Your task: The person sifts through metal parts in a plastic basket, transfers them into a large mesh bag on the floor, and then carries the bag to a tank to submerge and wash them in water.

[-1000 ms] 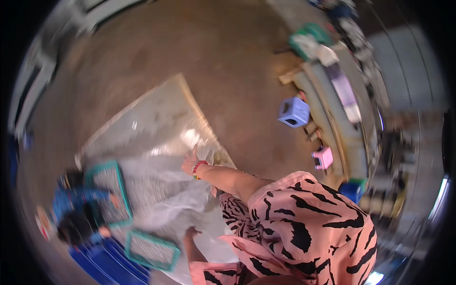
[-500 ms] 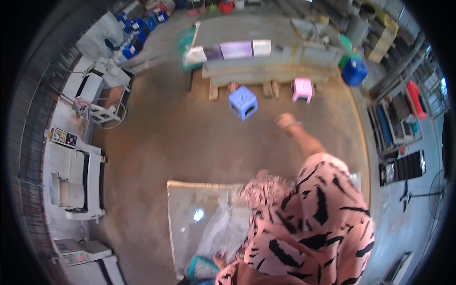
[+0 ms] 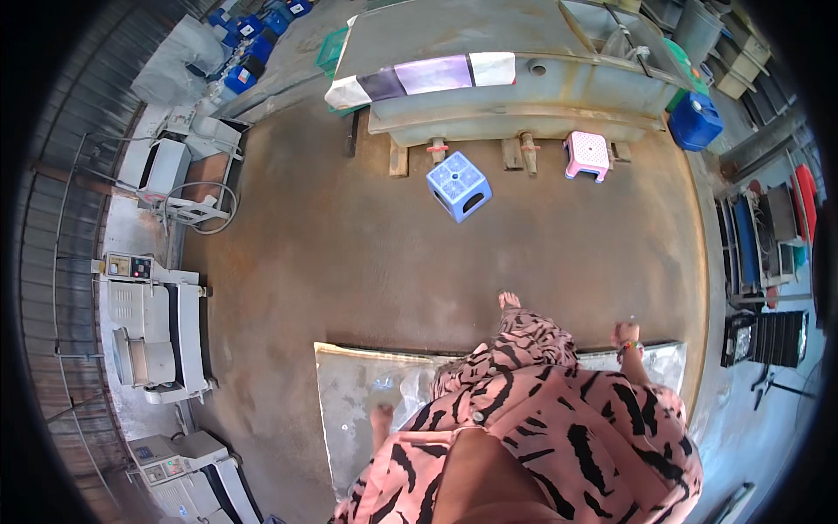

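Observation:
My left hand (image 3: 381, 416) hangs low beside my pink, black-marked clothing, over the grey metal-topped surface (image 3: 345, 410) at my feet. It is small and foreshortened, so its fingers are not clear; no object shows in it. Off to the right hangs my right hand (image 3: 626, 333), a bracelet at its wrist. It is above the far edge of the same surface, fingers loosely apart and nothing visible in them. One bare foot (image 3: 509, 300) steps out ahead on the wet brown floor (image 3: 375, 262).
A blue plastic stool (image 3: 458, 182) and a pink stool (image 3: 587, 155) stand before a long grey tank (image 3: 524, 113) with cloth draped over its edge. Machines (image 3: 148, 336) line the left wall. A blue drum (image 3: 696, 122) and racks (image 3: 755, 231) are at right.
My right arm has dropped from its forward reach to my side. The left hand has moved up slightly, and the teal item beside it is out of view. My foot now shows ahead.

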Demonstrator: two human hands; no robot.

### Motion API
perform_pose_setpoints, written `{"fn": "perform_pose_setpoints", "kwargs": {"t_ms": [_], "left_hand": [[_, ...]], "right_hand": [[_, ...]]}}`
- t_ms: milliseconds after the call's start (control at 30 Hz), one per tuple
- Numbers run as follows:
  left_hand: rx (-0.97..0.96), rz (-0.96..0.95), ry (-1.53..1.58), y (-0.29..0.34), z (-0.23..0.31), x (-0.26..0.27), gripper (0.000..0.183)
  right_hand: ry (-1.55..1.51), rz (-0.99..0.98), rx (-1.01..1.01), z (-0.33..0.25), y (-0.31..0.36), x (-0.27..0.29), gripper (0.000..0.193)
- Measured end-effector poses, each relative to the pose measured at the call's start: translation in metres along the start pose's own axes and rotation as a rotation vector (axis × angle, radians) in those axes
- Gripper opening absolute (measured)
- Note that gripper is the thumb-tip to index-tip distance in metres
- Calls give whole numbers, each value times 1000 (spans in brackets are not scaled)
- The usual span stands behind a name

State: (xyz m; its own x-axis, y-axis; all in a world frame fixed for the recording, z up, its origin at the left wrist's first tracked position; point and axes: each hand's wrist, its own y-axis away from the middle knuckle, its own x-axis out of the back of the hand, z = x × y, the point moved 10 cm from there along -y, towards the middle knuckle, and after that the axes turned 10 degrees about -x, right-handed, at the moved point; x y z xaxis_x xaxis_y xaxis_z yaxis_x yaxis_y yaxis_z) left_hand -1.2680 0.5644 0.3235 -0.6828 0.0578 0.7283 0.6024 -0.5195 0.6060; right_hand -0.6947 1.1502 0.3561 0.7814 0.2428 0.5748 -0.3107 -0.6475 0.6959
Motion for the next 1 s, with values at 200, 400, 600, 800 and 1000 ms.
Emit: {"fn": "perform_pose_setpoints", "kwargs": {"t_ms": [200, 400, 600, 800, 1000], "left_hand": [[-183, 245, 221, -158, 110, 142, 26], [-159, -390, -539, -220, 181, 77, 31], [-468, -321, -219, -317, 352, 61, 30], [-702, -467, -266, -338, 437, 77, 30], [-739, -584, -310, -345, 433, 89, 29]], "right_hand": [[-62, 34, 550, -190, 53, -15, 29], [566, 242, 313, -26, 58, -29, 23], [323, -27, -266, 86, 132, -132, 22], [89, 26, -557, 131, 248, -185, 21], [8, 9, -703, 132, 330, -238, 20]]}}
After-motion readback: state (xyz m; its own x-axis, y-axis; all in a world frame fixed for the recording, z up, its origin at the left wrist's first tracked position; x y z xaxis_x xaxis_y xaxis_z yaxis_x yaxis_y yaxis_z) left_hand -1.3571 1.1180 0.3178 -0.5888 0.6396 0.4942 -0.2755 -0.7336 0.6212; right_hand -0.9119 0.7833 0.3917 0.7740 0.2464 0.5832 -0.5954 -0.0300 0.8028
